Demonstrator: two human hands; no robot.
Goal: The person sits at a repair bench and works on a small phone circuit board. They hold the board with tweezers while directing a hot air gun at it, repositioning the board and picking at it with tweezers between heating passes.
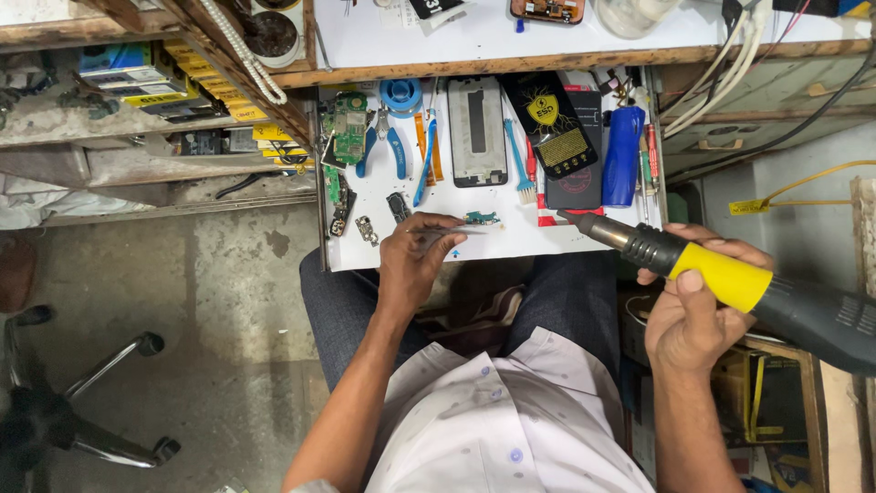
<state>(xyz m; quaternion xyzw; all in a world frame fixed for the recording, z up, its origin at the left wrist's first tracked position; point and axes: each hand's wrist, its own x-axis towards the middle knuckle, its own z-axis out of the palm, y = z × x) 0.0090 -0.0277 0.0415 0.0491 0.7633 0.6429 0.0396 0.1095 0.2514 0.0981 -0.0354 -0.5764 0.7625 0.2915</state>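
My left hand [415, 257] pinches thin metal tweezers [447, 230] whose tips reach a small teal circuit part [482, 218] lying on the white tray [511, 242]. My right hand [695, 306] grips a hot air gun [730, 274] with a yellow band and black body. Its metal nozzle [593, 226] points left toward the small part, a short gap away.
On the tray lie a green circuit board [349, 128], blue-handled pliers [388, 141], a phone frame [477, 132], black pouches [557, 128], a blue bottle [623, 155], a small brush [520, 169]. A cluttered shelf [164, 91] is left, a chair base [91, 402] lower left, cables [730, 64] right.
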